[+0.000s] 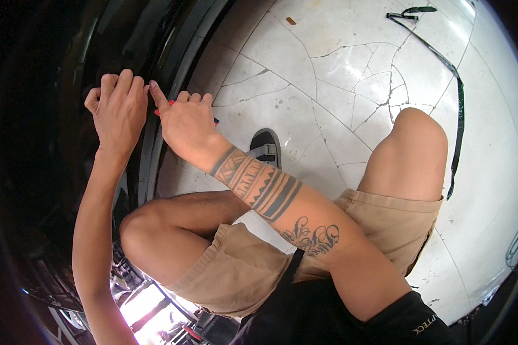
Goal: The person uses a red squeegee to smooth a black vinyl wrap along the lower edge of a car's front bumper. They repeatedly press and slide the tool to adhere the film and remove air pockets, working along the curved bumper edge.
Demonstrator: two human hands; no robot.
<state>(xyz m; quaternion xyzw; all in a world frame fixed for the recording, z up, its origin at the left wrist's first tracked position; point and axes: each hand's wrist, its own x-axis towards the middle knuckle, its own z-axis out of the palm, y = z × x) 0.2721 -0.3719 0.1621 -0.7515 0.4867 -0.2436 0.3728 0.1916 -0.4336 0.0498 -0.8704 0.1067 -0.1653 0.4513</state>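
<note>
A glossy black panel [52,144] fills the left of the view, and it is taken here as the landmark. Along its right edge a dark trim strip [155,138] is seen, running from top to bottom.

The left hand [120,106] is laid on the panel just left of the strip, with its fingers curled together; nothing can be seen held in it. The right hand [185,123] is placed just right of the strip, its forefinger stretched out and pressed against the strip's edge. The remaining fingers of that hand are clamped on a small red tool [157,111], of which only a corner is shown beside the strip; its shape cannot be told. The two hands are held close together, nearly touching across the strip.

Right of the panel a cracked white floor [328,69] is spread. A sandal [265,146] is set on it near the right wrist. Well away from the panel, a long black strip [457,109] is left lying on the floor.
</note>
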